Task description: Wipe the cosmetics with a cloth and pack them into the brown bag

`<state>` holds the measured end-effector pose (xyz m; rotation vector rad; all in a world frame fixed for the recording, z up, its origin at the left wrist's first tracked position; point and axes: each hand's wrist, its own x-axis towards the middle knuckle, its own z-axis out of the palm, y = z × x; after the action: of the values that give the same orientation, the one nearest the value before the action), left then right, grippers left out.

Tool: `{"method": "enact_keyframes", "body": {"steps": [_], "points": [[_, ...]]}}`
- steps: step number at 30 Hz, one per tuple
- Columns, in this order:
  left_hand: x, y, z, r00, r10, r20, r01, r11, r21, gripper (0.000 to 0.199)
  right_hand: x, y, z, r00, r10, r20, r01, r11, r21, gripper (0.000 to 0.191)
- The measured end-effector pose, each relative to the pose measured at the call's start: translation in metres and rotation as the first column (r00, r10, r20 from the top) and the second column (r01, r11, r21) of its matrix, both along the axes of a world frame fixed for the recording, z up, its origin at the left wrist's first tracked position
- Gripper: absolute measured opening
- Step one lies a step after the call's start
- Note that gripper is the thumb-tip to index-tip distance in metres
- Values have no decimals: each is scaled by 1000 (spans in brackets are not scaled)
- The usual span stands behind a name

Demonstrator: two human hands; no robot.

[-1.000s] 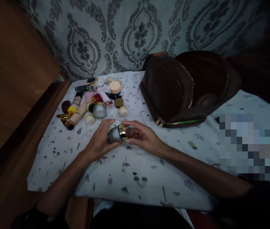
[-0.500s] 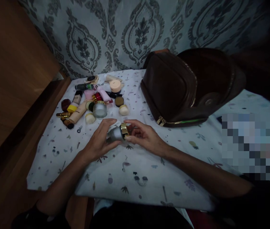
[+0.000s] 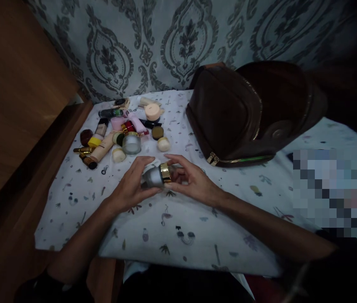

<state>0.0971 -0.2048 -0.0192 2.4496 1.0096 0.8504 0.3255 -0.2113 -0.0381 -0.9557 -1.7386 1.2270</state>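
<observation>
My left hand (image 3: 131, 185) is wrapped round a frosted glass jar (image 3: 153, 177), which lies on its side above the patterned cloth. A shiny gold lid (image 3: 165, 173) sits at the jar's right end. The thumb and forefinger of my right hand (image 3: 194, 180) hold that lid at its edges. Just beyond my left hand, a second frosted jar (image 3: 132, 144) stands among several cosmetics, beside two small cream-coloured pots, one of them (image 3: 163, 144) to its right.
A large dark brown leather bag (image 3: 228, 113) rests at the back right against the patterned wall. Tubes, bottles and a peach-lidded jar (image 3: 152, 112) lie at the back left. A wooden panel (image 3: 17, 92) borders the left side.
The gold lid has straightened against the jar; it was slightly tilted, with a dark gap beneath it. My right fingers have shifted slightly around it.
</observation>
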Motion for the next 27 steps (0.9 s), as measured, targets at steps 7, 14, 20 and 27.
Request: {"method": "enact_keyframes", "body": {"steps": [7,14,20,27], "points": [[-1,2,1,999,8,38,-7,1000,-27,66,-1,1,-4,997,39,-73,-38,999,12,52],[-1,0,1,1000,-8,19,8,1000,-1,66,0,1,-2,999,29,-13,-29,999,-17,49],[0,-1,2,999,-28,38,29,999,-25,66,0,2,2,998,36,43,-36,999,-6,44],[-1,2,1,997,-28,65,31,999,-43,65,0,1,-5,999,38,-14,-38,999,-6,69]]}}
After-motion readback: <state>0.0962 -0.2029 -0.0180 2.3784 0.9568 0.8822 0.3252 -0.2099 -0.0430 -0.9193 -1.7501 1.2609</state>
